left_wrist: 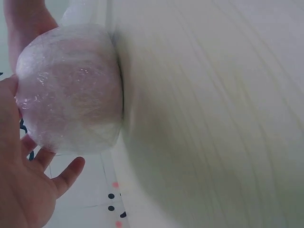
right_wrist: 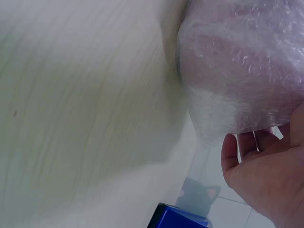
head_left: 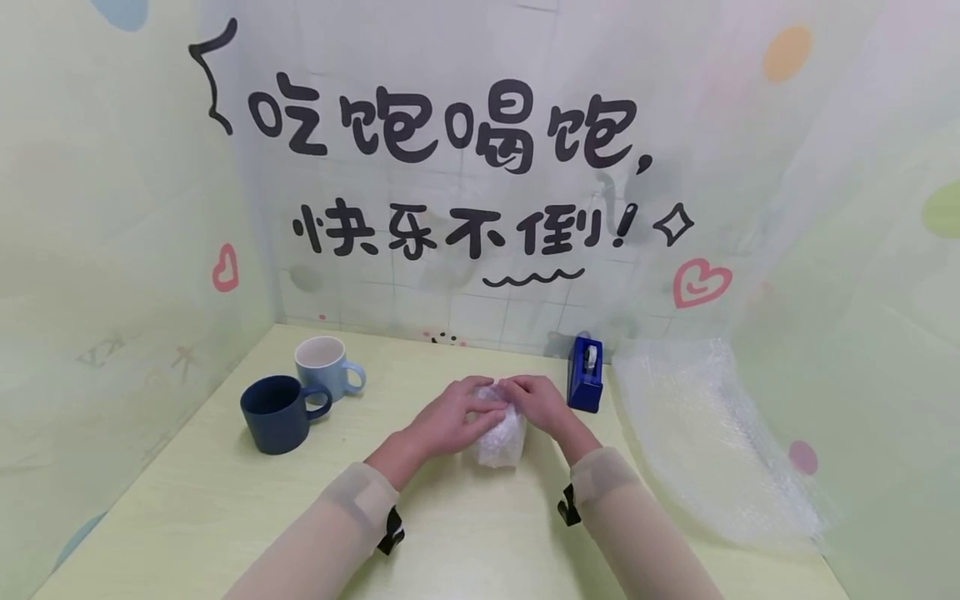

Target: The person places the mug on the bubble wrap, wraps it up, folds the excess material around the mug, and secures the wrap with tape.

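A bundle covered in clear bubble wrap (head_left: 501,437) stands on the table between my two hands, with something pinkish showing faintly through the layers. My left hand (head_left: 453,417) holds its top from the left side, fingers and thumb on the wrap. From the right, my right hand (head_left: 536,402) pinches the wrap at the top with curled fingers. In the left wrist view the bundle (left_wrist: 71,90) looks rounded, its base on the table. The right wrist view shows the wrapped bundle (right_wrist: 242,66) above the fingers of my right hand (right_wrist: 266,166); their tips are partly hidden.
A dark blue mug (head_left: 275,421) and a light blue mug (head_left: 318,379) stand close together at the left. Behind my right hand is a blue tape dispenser (head_left: 585,375). A large bubble wrap sheet (head_left: 697,442) lies along the right side, by the curtain wall.
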The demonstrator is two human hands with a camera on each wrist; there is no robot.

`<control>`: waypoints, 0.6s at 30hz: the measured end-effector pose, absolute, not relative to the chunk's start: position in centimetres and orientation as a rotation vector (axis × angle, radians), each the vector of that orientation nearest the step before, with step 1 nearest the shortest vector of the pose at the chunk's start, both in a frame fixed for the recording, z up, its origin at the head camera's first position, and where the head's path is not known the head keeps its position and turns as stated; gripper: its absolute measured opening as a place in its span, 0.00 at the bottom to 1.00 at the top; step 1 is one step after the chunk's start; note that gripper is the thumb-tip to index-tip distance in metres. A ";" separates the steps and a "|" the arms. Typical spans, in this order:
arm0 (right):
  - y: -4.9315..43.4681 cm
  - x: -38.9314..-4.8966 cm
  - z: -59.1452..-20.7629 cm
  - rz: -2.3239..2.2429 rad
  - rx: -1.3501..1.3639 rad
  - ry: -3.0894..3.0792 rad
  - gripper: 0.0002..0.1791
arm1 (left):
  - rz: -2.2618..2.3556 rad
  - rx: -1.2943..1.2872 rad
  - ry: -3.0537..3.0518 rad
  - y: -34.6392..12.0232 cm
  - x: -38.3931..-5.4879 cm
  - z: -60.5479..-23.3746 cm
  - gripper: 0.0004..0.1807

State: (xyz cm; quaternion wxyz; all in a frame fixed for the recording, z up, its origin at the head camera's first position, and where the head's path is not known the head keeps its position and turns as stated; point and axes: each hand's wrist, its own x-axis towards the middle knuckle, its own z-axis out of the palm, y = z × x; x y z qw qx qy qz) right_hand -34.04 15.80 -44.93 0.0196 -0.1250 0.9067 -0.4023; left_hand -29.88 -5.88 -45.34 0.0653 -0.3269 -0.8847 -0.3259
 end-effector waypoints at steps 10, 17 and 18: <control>16.1 -30.9 -42.7 -1.727 0.061 2.814 0.19 | -1.562 -0.747 -2.665 -5.9 -30.9 -44.6 0.28; 15.8 -25.3 -40.7 -1.786 -0.060 2.143 0.21 | -1.775 -0.537 -2.734 -5.2 -31.9 -44.3 0.35; 15.7 -24.6 -40.9 -1.702 -0.117 2.102 0.23 | -1.784 -0.525 -2.747 -5.1 -32.0 -44.4 0.36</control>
